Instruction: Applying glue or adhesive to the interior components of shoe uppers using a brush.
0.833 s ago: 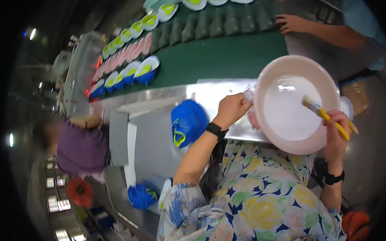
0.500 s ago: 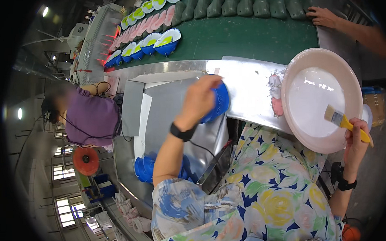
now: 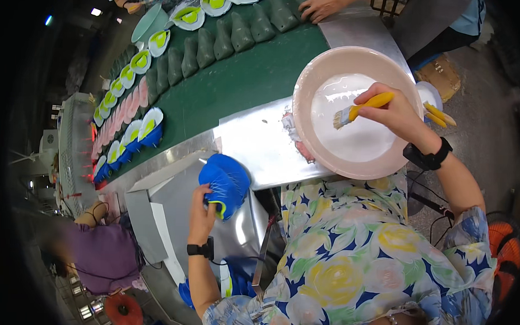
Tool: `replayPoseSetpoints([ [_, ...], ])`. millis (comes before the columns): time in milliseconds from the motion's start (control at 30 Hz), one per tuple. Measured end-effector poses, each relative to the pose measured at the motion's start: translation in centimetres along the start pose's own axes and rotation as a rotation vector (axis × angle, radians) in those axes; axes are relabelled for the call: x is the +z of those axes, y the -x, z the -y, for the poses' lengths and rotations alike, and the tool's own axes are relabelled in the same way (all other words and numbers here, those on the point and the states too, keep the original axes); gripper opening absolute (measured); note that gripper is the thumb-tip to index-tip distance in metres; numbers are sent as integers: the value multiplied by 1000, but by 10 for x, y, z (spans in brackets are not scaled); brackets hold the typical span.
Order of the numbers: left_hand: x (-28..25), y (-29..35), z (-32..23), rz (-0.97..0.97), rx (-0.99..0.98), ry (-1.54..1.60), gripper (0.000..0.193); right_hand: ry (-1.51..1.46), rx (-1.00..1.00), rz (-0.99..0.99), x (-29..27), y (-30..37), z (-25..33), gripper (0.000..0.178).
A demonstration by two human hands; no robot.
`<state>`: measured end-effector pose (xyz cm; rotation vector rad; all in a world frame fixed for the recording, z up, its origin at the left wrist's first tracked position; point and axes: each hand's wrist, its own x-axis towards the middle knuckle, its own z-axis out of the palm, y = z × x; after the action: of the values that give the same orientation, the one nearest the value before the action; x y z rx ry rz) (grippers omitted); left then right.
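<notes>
My left hand grips a blue shoe upper at its opening, where a yellow-green lining shows; pale stitching lines cross its blue surface. The upper is held above the grey metal work surface. Fingers of my right hand close round the yellow handle of a flat paintbrush. Its pale bristles hang over the white liquid in a large pinkish basin; I cannot tell whether they touch it. More blue uppers lie by my left forearm, partly hidden.
Beyond runs a green conveyor belt with dark shoe lasts, pink insole-like pieces and blue-and-white uppers. Another person's hand touches a last. A person in purple sits at left. Right of the basin stands a small tub with brushes.
My view has swung to the right. My right hand has brought the brush from the basin's right side over its middle. The blue upper now shows plainly in my left hand, turned differently.
</notes>
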<state>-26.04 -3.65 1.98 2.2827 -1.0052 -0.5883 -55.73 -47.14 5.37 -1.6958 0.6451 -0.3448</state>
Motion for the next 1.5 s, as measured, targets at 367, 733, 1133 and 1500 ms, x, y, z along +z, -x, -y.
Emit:
replayPoseSetpoints([
  [367,-76,10,-15,-847,131,570,53,295,-143,219,35,-21,-14,18],
  [733,-2,-71,-77,-137,58,1149,64,517,-292,372,43,-7,-25,16],
  [1133,46,-172,-173,507,-177,1105,52,132,-519,-57,-53,-5,24,16],
  [1500,97,-171,-226,308,252,1164,58,103,-429,-352,-38,12,27,26],
])
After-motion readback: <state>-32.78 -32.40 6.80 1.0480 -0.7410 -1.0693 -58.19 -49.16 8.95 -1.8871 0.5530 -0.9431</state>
